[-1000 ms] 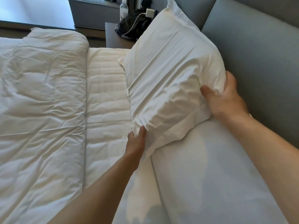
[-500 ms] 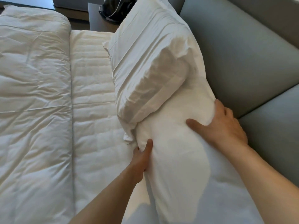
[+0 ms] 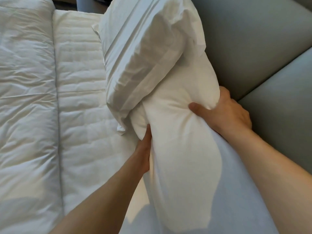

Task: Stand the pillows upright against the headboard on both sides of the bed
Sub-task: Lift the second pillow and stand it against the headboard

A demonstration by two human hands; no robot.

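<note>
Pillows lean together at the grey headboard (image 3: 253,39): the far pillow (image 3: 145,48) already stands against it, and the near pillow (image 3: 182,141) is pinched at its far end by both hands, likely to lift it upright. Right hand (image 3: 226,114) clamps thumb over fabric; left hand (image 3: 144,149) grips the pillow's left side, fingers hidden underneath

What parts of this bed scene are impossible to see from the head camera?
- Left hand fingers: tucked under the near pillow.
- Right hand fingers: behind that pillow, against the headboard.
- Far pillow top: cut off by the upper frame edge.
- Near pillow's lower end: below the frame.
</note>
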